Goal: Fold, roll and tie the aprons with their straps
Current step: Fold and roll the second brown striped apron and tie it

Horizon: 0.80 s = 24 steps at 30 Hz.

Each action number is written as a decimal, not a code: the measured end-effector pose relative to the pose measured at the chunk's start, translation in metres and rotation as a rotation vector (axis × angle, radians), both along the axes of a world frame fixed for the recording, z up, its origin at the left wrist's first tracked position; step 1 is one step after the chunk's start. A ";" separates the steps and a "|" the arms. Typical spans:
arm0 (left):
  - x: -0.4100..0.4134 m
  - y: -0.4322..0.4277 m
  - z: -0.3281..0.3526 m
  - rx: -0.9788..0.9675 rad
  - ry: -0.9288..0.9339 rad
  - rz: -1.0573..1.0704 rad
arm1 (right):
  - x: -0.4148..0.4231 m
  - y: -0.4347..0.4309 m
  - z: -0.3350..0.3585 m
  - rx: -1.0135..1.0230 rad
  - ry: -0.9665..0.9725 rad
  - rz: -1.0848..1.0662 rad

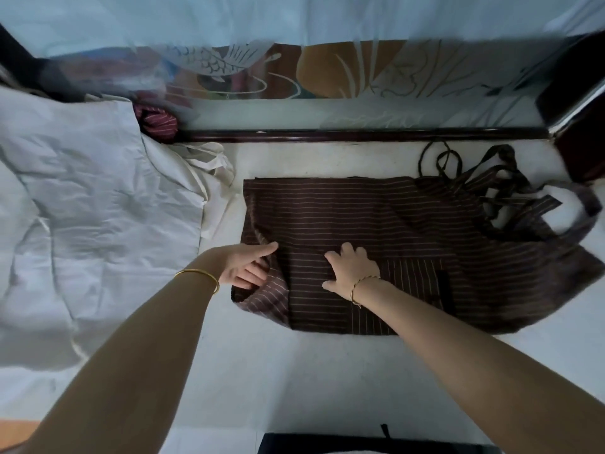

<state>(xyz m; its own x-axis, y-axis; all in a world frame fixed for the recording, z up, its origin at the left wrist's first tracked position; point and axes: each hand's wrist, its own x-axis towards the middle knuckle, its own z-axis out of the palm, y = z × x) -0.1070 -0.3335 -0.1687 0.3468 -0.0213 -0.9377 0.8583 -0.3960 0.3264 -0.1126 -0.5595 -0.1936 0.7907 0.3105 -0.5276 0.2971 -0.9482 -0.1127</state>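
**Desk:** What are the hands on?

**Photographer:** At centre frame, the left hand point(248, 268) grips the lower-left corner of the brown striped apron point(376, 211). Its fingers are tucked under a turned-up flap and the forefinger lies on top. Just beside it, the right hand point(352, 271) lies flat with fingers spread, pressing the cloth down and grasping nothing.

**Desk:** Where is the apron, and which way does it run?

**Photographer:** It is spread on the pale floor point(294, 371), from centre to right of frame. Its long axis runs left to right. The hem end is under the hands at the left, and the straps point(510, 194) lie loosely tangled at the upper right.

**Desk:** What stage is this?

**Photographer:** The lengthwise fold looks done. I judge this to be the start of the roll. The next move calls for turning that flap over tight and even, then rolling rightward toward the straps so they stay free for tying. White cloth point(98, 208) is heaped at the left, and a rolled striped bundle point(157, 121) sits at the upper left.
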 end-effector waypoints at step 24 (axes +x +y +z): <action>-0.034 0.015 -0.025 0.470 -0.520 0.289 | -0.025 0.000 0.000 0.007 0.082 0.038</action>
<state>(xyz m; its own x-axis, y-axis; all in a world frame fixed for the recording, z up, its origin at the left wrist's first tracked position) -0.1410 -0.3186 -0.1939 0.6783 0.4988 -0.5396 0.7303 -0.3762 0.5703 -0.1375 -0.5594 -0.1933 0.7327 0.3435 -0.5875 0.3224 -0.9354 -0.1449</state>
